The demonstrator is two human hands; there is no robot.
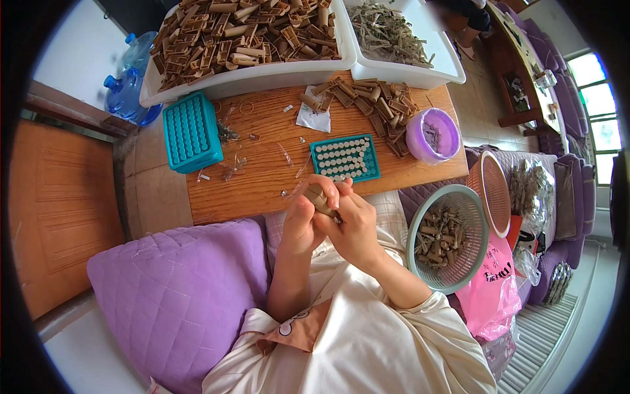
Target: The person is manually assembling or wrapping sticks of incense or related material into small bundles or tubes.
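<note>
Near the table's front edge, above my lap, both hands come together around a small tan plastic part (316,195) with a rounded body. My left hand (298,220) is closed about its left side. From the right, my right hand (354,226) presses its fingers against the same part, and they hide much of it. Just beyond my hands lies a teal tray (374,172) holding rows of small round whitish pieces. Behind it to the right is a loose heap of brown plastic parts (377,105); a few lie on a white paper (314,120).
Stacked teal trays (191,131) stand at the table's left. A white bin (249,73) of brown parts and another white bin (407,75) of grey metal-looking strips are behind. A purple tub (433,136) sits at the right corner; a grey basket (482,243) with finished-looking parts is beside me.
</note>
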